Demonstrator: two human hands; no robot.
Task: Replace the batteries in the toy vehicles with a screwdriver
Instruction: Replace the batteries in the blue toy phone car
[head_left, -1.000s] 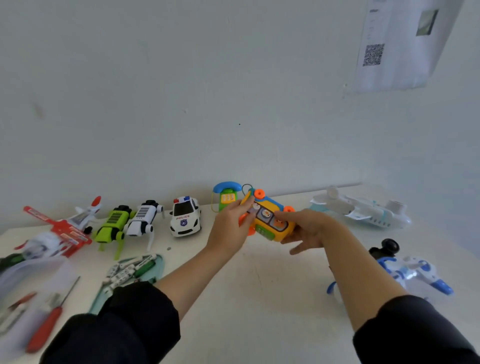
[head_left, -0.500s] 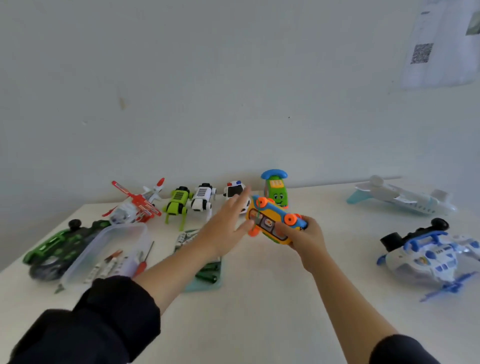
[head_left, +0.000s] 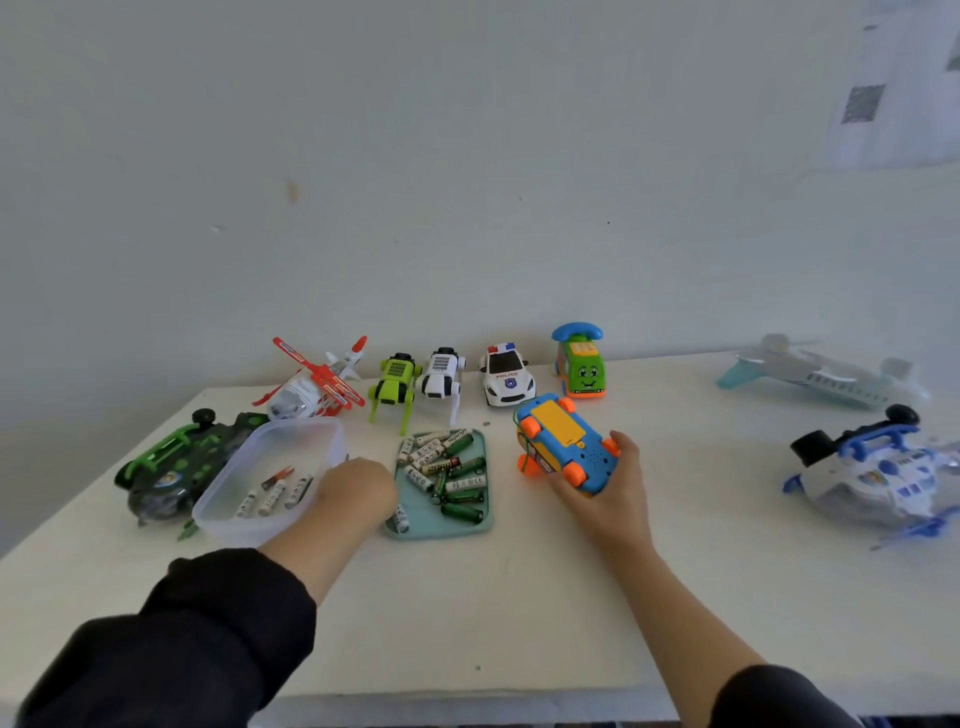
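At the near edge of the white bench two dark-sleeved forearms reach in, toward 11 and 1 o'clock. The left hand hovers between the clear plastic tub and the teal tray, at the tub's right rim; it is seen from the back and blurred, so I cannot tell whether its fingers are curled or hold anything. The right hand, at about 1 o'clock, grips the toy bus from below and tilts it belly-up, so the orange wheels and yellow battery cover face the camera. That cover looks still closed, which suggests this toy's swap is only starting: the cover has yet to be unscrewed, the old cells removed, new ones fitted and the cover refastened. No screwdriver can be picked out; the tub holds a few small white cells and one reddish item too small to identify. The tray holds a loose heap of batteries, green and white. Farther out, from 10 to 12 o'clock, stand a green-black vehicle, a red helicopter, a green robot dog, a white robot dog, a police car and a green telephone bus; at 2 o'clock a white airplane and a blue-white craft. Whether any of these has fresh batteries cannot be judged.
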